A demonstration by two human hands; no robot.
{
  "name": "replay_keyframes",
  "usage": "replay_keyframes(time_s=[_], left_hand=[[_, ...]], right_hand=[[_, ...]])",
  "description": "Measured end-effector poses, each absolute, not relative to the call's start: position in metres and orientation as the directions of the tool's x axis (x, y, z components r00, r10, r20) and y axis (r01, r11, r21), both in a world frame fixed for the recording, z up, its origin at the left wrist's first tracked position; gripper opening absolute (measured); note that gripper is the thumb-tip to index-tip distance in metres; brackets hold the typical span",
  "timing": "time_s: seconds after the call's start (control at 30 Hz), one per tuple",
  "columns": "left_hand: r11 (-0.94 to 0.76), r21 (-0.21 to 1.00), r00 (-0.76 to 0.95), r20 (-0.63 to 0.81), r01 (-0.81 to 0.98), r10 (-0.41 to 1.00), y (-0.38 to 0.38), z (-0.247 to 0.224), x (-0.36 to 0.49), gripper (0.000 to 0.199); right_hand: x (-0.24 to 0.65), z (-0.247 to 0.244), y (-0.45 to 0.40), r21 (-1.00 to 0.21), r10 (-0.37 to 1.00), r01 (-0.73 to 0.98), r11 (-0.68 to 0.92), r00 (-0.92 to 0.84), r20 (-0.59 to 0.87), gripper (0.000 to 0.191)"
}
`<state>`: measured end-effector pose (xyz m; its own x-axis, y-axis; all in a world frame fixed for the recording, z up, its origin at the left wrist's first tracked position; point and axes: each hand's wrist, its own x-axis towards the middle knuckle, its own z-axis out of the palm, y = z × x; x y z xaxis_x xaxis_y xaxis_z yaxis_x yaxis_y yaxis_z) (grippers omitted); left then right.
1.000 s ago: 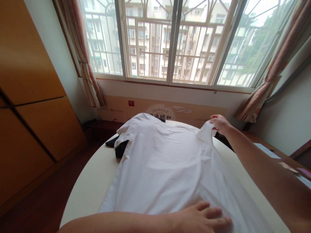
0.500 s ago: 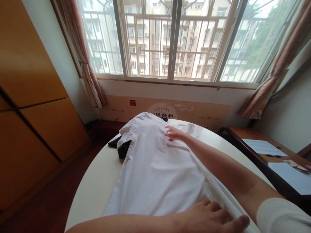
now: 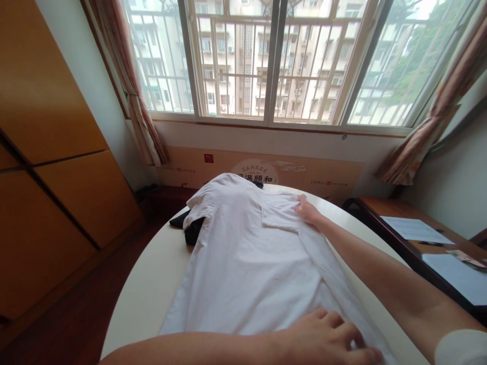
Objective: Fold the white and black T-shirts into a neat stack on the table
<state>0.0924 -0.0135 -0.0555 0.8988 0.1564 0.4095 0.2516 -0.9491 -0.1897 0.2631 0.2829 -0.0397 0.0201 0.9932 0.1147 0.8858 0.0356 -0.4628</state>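
Observation:
A white T-shirt point(image 3: 243, 268) lies spread lengthwise over a round cream table point(image 3: 140, 289), with soft wrinkles and a folded strip along its right side. At the far right, my right hand point(image 3: 307, 210) has its fingers closed on the edge of the shirt's sleeve, which lies squared out there. My left hand point(image 3: 323, 334) reaches across the near end from the left. Its fingers are bent over the shirt near the lower right side, with thumb and forefinger close together on the cloth. Something black point(image 3: 195, 230) shows from under the left sleeve.
A wooden cabinet point(image 3: 68, 203) stands at the left. To the right is a dark wooden desk point(image 3: 375, 208) with sheets of paper point(image 3: 414, 229) and a pen point(image 3: 429, 243). Beyond the table are a printed cardboard panel point(image 3: 182, 159) and a barred window point(image 3: 270, 66) with curtains.
My right hand has moved right, from the shirt's upper middle to the sleeve edge, and the sleeve now lies flatter. My left hand stays near the same spot, its thumb and forefinger drawn closer.

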Motion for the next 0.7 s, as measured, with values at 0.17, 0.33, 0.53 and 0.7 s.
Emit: replay_keyframes(time_s=[0.17,0.33,0.53,0.7], left_hand=[[-0.952,-0.213,0.929,0.345,0.218,0.136,-0.018,-0.044,0.093,0.043],[-0.963,-0.207,0.958,0.263,0.172,0.114,-0.022,-0.035,0.101,0.044],[-0.969,-0.206,0.967,0.238,0.137,0.086,-0.026,-0.034,0.123,0.053],[-0.971,-0.178,0.970,0.214,0.158,0.119,-0.030,-0.032,0.145,0.057]], right_hand=[[0.275,-0.060,0.285,-0.360,0.997,0.933,-0.023,0.049,0.063,0.084],[0.298,-0.062,0.292,-0.210,1.000,0.978,-0.008,0.012,0.017,0.072],[0.327,-0.064,0.293,-0.163,1.000,0.987,-0.010,0.010,0.001,0.065],[0.350,-0.066,0.294,-0.146,1.000,0.989,-0.008,0.008,0.005,0.064]])
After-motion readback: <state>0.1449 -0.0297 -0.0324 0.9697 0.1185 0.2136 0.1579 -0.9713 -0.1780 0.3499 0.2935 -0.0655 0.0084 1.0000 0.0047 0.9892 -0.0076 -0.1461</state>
